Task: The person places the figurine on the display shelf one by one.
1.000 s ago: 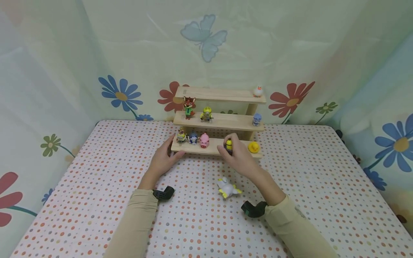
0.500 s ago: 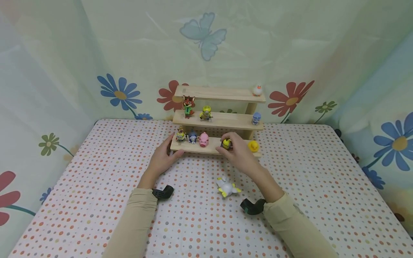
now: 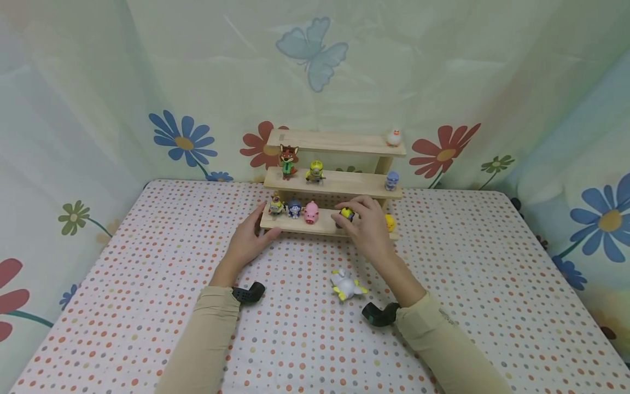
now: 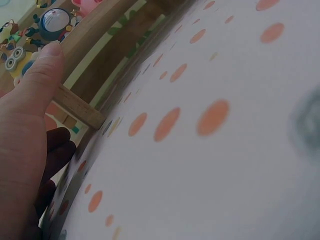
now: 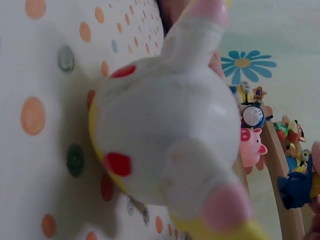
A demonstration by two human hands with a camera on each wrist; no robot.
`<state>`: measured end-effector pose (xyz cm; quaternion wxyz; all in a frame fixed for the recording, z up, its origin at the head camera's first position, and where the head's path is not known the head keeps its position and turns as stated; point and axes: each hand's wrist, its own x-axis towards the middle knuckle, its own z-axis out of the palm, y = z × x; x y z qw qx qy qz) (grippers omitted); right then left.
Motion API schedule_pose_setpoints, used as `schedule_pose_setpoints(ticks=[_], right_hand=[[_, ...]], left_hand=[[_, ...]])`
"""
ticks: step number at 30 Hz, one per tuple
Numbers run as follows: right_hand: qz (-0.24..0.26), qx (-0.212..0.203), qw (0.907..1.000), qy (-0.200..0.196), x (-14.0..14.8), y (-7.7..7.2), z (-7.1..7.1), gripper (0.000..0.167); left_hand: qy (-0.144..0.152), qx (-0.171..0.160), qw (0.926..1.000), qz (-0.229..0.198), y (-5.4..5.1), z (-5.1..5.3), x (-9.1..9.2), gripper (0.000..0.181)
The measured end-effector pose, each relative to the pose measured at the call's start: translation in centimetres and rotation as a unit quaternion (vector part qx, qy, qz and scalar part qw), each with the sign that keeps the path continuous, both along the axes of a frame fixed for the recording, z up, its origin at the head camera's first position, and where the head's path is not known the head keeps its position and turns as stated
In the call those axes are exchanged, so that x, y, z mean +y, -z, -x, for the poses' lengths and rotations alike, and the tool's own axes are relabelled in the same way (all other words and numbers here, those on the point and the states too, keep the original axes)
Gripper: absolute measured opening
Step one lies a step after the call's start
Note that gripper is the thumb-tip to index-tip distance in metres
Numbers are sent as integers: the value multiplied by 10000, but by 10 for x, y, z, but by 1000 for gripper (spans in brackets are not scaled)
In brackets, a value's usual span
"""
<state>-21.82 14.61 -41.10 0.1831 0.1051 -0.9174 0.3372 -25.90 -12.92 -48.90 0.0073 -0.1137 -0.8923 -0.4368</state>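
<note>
My left hand [image 3: 248,239] grips the left end of the lowest board of a three-tier wooden shelf [image 3: 325,222], thumb at the front edge. In the left wrist view the thumb [image 4: 42,70] lies by a minion figurine [image 4: 19,62]. My right hand [image 3: 372,230] holds a yellow and dark-blue figurine [image 3: 346,213] between thumb and fingers, at the right part of that board. The same figurine [image 5: 297,189] shows at the right wrist view's edge. A pink pig figurine [image 3: 311,213] stands to its left; the hand partly hides a yellow duck [image 3: 390,222].
A white toy with yellow parts [image 3: 347,285] lies on the dotted tablecloth [image 3: 295,339] near my right forearm. On the middle board stand a fox [image 3: 288,162], a minion [image 3: 315,172] and a blue figurine [image 3: 391,180]. A white bird figurine [image 3: 394,138] sits on the top board.
The figurine in my right hand has tilted and shifted slightly left. My right fingers have moved up and right, now covering part of the duck. My left hand stays put.
</note>
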Motion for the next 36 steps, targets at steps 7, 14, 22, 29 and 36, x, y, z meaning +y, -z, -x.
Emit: schedule_pose_setpoints(ticks=[7,14,22,29,36], right_hand=[[215,-336,9992,39,-2,-1,5,21],[518,-852,9950,-33,0,0,8,27],[702,-1368,9876,-319,1,3,10,37],[738,-1512,9857,-43,1,2,10,37],[487,-1020,9936,82,-2,10,13,38]], left_hand=[[-20,26,10000,18,0,-1,-1,94],[9,67,10000,-17,2,1,-1,94],[-23,94,9999,41,3,0,0,93],[-4,38,10000,-10,3,0,2,94],[-11,90,10000,21,2,1,1,94]])
